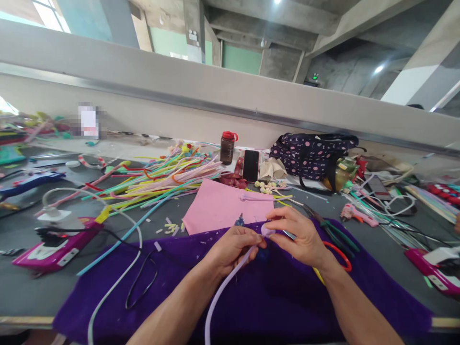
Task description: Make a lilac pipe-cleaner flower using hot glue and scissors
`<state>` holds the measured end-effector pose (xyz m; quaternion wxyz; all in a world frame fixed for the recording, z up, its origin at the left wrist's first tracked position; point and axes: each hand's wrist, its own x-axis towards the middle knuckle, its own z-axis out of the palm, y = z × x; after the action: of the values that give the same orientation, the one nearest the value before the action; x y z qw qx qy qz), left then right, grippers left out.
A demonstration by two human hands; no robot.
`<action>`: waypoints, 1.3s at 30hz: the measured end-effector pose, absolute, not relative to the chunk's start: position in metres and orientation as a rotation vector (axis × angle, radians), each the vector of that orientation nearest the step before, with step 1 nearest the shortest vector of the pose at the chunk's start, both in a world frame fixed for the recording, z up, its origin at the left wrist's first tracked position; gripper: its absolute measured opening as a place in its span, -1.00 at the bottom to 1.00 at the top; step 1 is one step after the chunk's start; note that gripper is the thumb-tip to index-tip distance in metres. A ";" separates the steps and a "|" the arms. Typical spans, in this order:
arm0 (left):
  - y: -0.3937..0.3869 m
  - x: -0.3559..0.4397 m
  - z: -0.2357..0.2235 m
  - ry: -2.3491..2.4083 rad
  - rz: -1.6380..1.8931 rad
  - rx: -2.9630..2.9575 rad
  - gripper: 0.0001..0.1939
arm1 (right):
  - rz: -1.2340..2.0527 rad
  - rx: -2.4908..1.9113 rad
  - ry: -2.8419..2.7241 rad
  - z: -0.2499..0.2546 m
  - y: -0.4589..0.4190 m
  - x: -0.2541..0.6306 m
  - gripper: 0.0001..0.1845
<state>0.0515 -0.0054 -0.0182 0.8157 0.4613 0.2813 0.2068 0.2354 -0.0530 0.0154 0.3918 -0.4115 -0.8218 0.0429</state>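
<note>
My left hand (239, 247) is closed in a pinch on a long lilac pipe cleaner (224, 287), whose tail curves down to the bottom edge. At its upper end is a small coiled lilac ball (268, 230). The fingertips of my right hand (294, 235) close on that ball from the right. A short silver metal piece (289, 235) sticks out beside the right fingers; most of it is hidden by the hand. Just behind my left hand shows the tip of a blue tool with a metal nozzle (240, 220). Below both hands lies a purple cloth (280, 302).
A pink sheet (223, 203) holds another lilac piece (255, 197). Bundled pipe cleaners (168, 179) lie left. Green-handled pliers (334, 235) and a pink glue gun (357, 214) lie right. A white cable (138, 244) loops near a magenta power strip (59, 244). A bottle (227, 148) stands behind.
</note>
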 end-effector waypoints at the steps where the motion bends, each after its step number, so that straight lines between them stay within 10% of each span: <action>1: -0.005 0.052 -0.019 0.602 0.442 0.985 -0.82 | 0.086 -1.037 -2.109 0.014 -0.053 0.234 -0.75; 15: -0.005 0.050 -0.020 0.584 0.426 0.972 -0.79 | 0.056 -1.013 -2.103 0.010 -0.050 0.231 -0.77; 39: -0.013 0.053 -0.017 0.362 0.880 0.848 -0.79 | 0.977 -1.084 -1.479 -0.002 -0.056 0.177 -0.78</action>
<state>0.0534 -0.0133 -0.0168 0.8038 0.3960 0.1688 0.4106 0.1775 -0.0556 -0.0016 0.5072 -0.4498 -0.6133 0.4053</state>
